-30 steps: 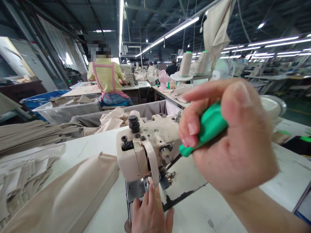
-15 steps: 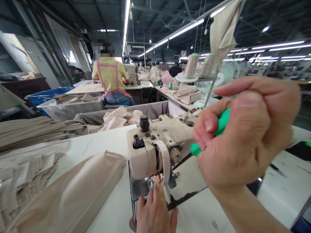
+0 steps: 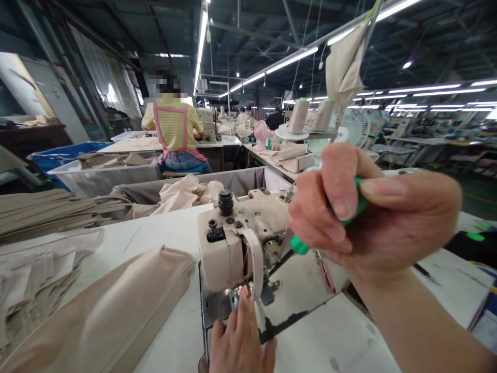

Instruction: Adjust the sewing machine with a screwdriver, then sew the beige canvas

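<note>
My right hand [image 3: 373, 217] is wrapped round a green handle [image 3: 359, 204], raised in front of the arm of a sewing machine [image 3: 221, 248]. The rest of that tool is hidden, so its kind cannot be told. Low in the middle, my left hand [image 3: 238, 331] lies with its fingers stretched out and the thumb apart. Its index fingertip reaches under the machine head by the needle area and presser foot. Whether it touches a part there is hard to make out. A small pink-handled tool [image 3: 328, 274] lies on the machine bed below my right hand.
Left of the machine lie a folded beige fabric piece [image 3: 112, 300] and stacks of cut beige pieces [image 3: 42, 285]. Behind it stands a bin with beige cloth [image 3: 186, 191]. Thread cones [image 3: 298, 115] stand at the back. A co-worker [image 3: 174, 127] sits ahead, facing away.
My right hand has turned and shifted its grip, with the thumb now along the green handle. The pink-handled tool has come into view. My left hand keeps its place by the needle.
</note>
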A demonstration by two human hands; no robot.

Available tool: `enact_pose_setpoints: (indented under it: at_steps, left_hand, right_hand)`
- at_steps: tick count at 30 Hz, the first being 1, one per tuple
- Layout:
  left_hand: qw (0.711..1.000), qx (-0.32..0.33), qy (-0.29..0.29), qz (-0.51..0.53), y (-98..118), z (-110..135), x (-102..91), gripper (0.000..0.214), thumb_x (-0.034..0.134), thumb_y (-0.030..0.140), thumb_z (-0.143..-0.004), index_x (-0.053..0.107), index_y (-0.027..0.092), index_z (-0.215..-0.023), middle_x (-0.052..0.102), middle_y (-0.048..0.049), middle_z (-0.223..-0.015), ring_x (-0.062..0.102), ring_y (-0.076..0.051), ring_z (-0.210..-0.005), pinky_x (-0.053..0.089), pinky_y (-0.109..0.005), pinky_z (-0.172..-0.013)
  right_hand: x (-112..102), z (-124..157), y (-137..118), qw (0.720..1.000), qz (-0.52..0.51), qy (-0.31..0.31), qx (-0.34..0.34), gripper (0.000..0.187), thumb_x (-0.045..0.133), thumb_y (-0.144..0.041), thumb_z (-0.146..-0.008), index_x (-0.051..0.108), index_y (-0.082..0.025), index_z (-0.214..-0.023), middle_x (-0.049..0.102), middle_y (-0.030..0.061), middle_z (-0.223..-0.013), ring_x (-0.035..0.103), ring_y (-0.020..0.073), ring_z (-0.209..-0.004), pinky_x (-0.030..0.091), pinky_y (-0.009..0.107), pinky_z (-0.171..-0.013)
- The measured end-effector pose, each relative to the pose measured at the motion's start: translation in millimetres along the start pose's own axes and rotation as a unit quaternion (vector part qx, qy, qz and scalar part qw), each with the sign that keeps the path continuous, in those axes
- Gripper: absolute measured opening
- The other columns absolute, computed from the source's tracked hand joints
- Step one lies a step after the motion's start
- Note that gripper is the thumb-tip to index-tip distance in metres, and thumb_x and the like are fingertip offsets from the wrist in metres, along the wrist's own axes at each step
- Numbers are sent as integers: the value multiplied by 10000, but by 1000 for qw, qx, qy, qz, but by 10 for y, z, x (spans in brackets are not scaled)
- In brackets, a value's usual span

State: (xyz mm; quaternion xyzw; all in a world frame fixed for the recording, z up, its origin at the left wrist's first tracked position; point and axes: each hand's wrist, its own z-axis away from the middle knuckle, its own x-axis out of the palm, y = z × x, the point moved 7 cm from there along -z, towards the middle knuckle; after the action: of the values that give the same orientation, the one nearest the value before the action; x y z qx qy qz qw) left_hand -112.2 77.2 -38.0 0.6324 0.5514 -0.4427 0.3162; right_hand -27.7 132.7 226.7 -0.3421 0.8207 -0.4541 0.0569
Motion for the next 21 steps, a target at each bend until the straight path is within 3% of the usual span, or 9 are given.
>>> enact_pose_setpoints:
  at_steps: [3, 6, 8, 9, 11, 13, 16, 18, 21]
  left_hand:
    - [1000, -7, -6, 19, -8, 0, -2, 494, 530, 267, -788, 604, 90, -1243, 625, -193, -1267, 659, -257, -907, 458, -392, -719]
    - [997, -17, -36, 63, -25, 0, -4, 504, 537, 310, -813, 582, 113, -1274, 634, -190, -1253, 652, -260, -935, 457, -395, -736]
    - [993, -21, -63, 94, -33, 3, -14, 467, 530, 334, -840, 595, 154, -1267, 674, -158, -1188, 648, -266, -953, 451, -397, -755]
    - [992, -22, -71, 104, -36, 4, -28, 452, 519, 324, -853, 596, 160, -1267, 681, -148, -1174, 643, -267, -970, 447, -399, -771]
    - [992, -23, -68, 103, -42, 3, -71, 451, 492, 275, -864, 579, 134, -1283, 650, -149, -1238, 634, -264, -1007, 444, -400, -799]
    - [995, -20, -57, 83, -43, -1, -106, 471, 479, 235, -850, 564, 91, -1291, 564, -161, -1356, 636, -255, -1004, 451, -392, -792]
    - [997, -16, -40, 64, -45, -6, -113, 475, 481, 238, -837, 573, 92, -1279, 528, -142, -1394, 636, -248, -1021, 461, -376, -780]
    - [997, -14, -31, 67, -50, -8, -96, 477, 491, 253, -837, 572, 97, -1280, 543, -141, -1381, 630, -249, -1046, 465, -373, -790]
    - [997, -12, -32, 72, -59, -9, -54, 480, 511, 265, -832, 574, 98, -1278, 567, -163, -1351, 642, -254, -1008, 469, -375, -769]
  right_hand:
    - [-16, 85, 1, 981, 75, 165, -72, 255, 513, -217, -767, 433, -226, -525, 347, -78, -388, 236, 73, -287, 172, 201, -273]
    - [68, 338, -48, 909, 187, 321, -191, 262, 421, -152, -833, 450, -235, -587, 389, -47, -475, 308, 97, -332, 196, 238, -304]
    - [138, 466, -45, 873, 232, 363, -231, 271, 403, -120, -870, 477, -242, -639, 429, -20, -589, 394, 122, -428, 257, 266, -359]
    - [147, 489, -30, 869, 240, 364, -232, 270, 414, -122, -891, 489, -245, -663, 439, -12, -636, 423, 132, -475, 278, 276, -386]
    - [107, 454, -6, 890, 220, 333, -223, 242, 444, -146, -917, 511, -250, -709, 435, -19, -652, 406, 127, -479, 281, 278, -401]
    - [25, 340, -15, 928, 166, 259, -210, 217, 442, -155, -892, 520, -238, -707, 413, -33, -597, 380, 120, -458, 304, 267, -404]
    - [-52, 135, -71, 974, 87, 105, -179, 145, 461, -175, -740, 517, -200, -609, 510, 17, -691, 551, 166, -678, 470, 282, -534]
    - [-59, 43, -69, 990, 37, 23, -131, 94, 459, -166, -706, 529, -201, -654, 546, 6, -703, 572, 152, -606, 474, 255, -461]
    - [-42, -1, -29, 998, -1, -13, -68, 147, 446, -107, -747, 514, -224, -689, 448, -82, -484, 303, 64, -305, 281, 152, -286]
